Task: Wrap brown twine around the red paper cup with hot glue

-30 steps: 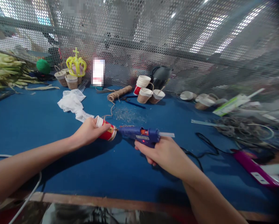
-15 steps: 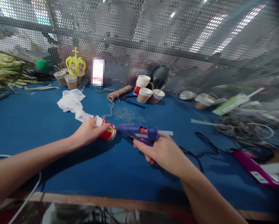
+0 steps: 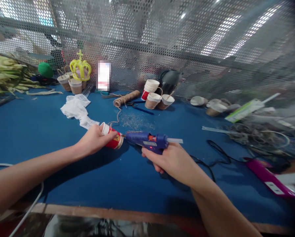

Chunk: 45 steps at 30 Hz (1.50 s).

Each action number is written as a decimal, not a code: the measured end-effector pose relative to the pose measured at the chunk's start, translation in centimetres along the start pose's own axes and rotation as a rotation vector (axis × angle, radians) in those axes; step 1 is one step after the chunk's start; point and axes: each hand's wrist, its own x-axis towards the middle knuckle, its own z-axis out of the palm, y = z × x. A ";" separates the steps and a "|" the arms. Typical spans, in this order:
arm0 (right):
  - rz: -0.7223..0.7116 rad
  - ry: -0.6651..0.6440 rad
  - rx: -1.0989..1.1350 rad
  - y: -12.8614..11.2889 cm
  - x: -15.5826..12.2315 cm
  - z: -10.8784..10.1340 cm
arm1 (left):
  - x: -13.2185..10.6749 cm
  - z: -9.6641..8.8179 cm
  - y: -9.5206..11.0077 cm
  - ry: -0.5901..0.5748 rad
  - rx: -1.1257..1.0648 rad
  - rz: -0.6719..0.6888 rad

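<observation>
A red and white paper cup [image 3: 114, 142] lies tilted on its side in my left hand [image 3: 94, 140], its open end toward the upper left. My right hand [image 3: 170, 161] is wrapped round the handle of a blue hot glue gun [image 3: 147, 140]. A clear glue stick [image 3: 175, 140] pokes out of the gun's back, and a small red light glows on its body. The nozzle is at the base end of the cup; whether it touches cannot be made out. Twine [image 3: 118, 115] runs from a roll of jute twine [image 3: 126, 98] down to the cup.
White cloth [image 3: 75, 107] lies left of centre. Behind stand stacked paper cups [image 3: 151, 86], small twine-wrapped buckets [image 3: 152, 100], blue-handled pliers [image 3: 142, 108] and a yellow crown [image 3: 80, 69]. To the right are a purple power strip [image 3: 268, 177], a black cord [image 3: 221, 153] and tangled strands [image 3: 251, 135].
The cup and my left hand have shifted very slightly to the right. The glue gun stays almost where it was, its nozzle still at the cup's base end.
</observation>
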 end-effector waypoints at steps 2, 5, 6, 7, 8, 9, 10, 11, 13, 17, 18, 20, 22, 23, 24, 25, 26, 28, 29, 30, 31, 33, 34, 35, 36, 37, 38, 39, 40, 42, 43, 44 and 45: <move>-0.007 -0.001 -0.005 0.1 0.0 0.0 | 0.0 0.0 0.0 -0.003 -0.008 -0.004; -0.011 0.001 -0.016 0.1 -0.1 0.0 | 0.0 0.0 0.0 -0.011 -0.009 0.000; -0.009 0.002 -0.017 0.1 -0.1 0.0 | 0.0 0.0 0.0 -0.013 -0.009 0.002; -0.007 0.003 -0.018 0.0 -0.2 0.0 | 0.0 0.0 -0.1 -0.015 -0.011 0.004; -0.004 0.005 -0.019 0.0 -0.2 0.0 | 0.0 0.0 -0.1 -0.015 -0.013 0.006; 0.000 0.007 -0.019 -0.1 -0.2 0.0 | 0.0 0.0 -0.1 -0.014 -0.015 0.008; 0.002 0.009 -0.017 -0.2 -0.2 0.0 | 0.0 0.0 -0.1 -0.013 -0.016 0.008; 0.004 0.011 -0.013 -0.2 -0.2 -0.1 | 0.0 0.0 -0.1 -0.014 -0.017 0.008; 0.008 0.009 0.001 -0.3 -0.3 -0.1 | 0.0 0.0 0.0 -0.014 -0.014 0.006; 0.008 0.001 0.014 -0.3 -0.4 -0.1 | 0.0 0.0 -0.1 0.003 -0.027 0.009; 0.006 0.001 0.012 -0.2 -0.4 -0.1 | 0.0 0.0 -0.1 0.008 -0.041 0.014; 0.002 0.001 0.008 -0.2 -0.5 -0.1 | 0.0 0.0 -0.2 0.013 -0.067 0.025; 0.000 0.003 0.006 -0.2 -0.5 -0.1 | 0.1 0.1 -0.3 0.017 -0.077 0.032; 0.000 0.005 0.005 -0.2 -0.5 -0.1 | 0.1 0.1 -0.3 0.019 -0.077 0.032; -0.002 0.004 0.003 -0.2 -0.6 -0.1 | 0.1 0.1 -0.2 0.020 -0.075 0.031; -0.003 0.003 0.001 -0.2 -0.6 -0.2 | 0.0 0.1 -0.2 0.019 -0.072 0.028; -0.003 0.000 0.001 -0.2 -0.6 -0.2 | 0.0 0.1 -0.2 0.017 -0.068 0.025; 0.001 -0.005 0.007 -0.2 -0.6 -0.2 | -0.1 0.1 -0.1 0.013 -0.062 0.020; 0.005 -0.001 0.010 -0.2 -0.5 -0.2 | -0.1 0.0 0.0 0.011 -0.059 0.019; 0.008 0.006 0.011 -0.2 -0.4 -0.1 | -0.1 0.0 0.0 0.009 -0.053 0.018; 0.008 0.014 0.011 -0.1 -0.3 -0.1 | -0.1 0.0 0.0 0.006 -0.045 0.018; -0.006 0.027 0.007 0.0 -0.1 0.0 | -0.2 0.0 0.0 -0.001 -0.020 0.012; -0.012 0.030 0.004 0.1 -0.1 0.0 | -0.2 0.0 0.0 -0.004 -0.007 0.008; -0.016 0.029 0.001 0.1 0.0 0.0 | -0.2 0.1 -0.1 -0.008 0.003 0.004; -0.017 0.028 -0.001 0.1 0.1 0.0 | -0.2 0.1 -0.1 -0.010 0.008 0.002; -0.016 0.027 -0.002 0.1 0.1 0.1 | -0.2 0.1 -0.1 -0.011 0.012 0.002; -0.010 0.027 -0.003 0.0 0.1 0.1 | -0.2 0.1 -0.1 -0.009 0.017 0.005; -0.004 0.027 -0.003 0.0 0.1 0.1 | -0.2 0.1 0.0 -0.006 0.023 0.010; 0.002 0.028 -0.002 -0.1 0.1 0.1 | -0.2 0.1 0.0 -0.001 0.029 0.013; 0.015 0.037 -0.001 -0.3 0.1 0.1 | -0.2 0.1 0.1 0.001 0.037 0.014; 0.020 0.039 -0.004 -0.3 0.1 0.1 | -0.3 0.1 0.2 -0.002 0.038 0.011; 0.022 0.043 -0.007 -0.4 0.2 0.1 | -0.3 0.1 0.2 -0.004 0.038 0.006; 0.022 0.045 -0.012 -0.4 0.2 0.1 | -0.3 0.1 0.2 -0.010 0.037 0.005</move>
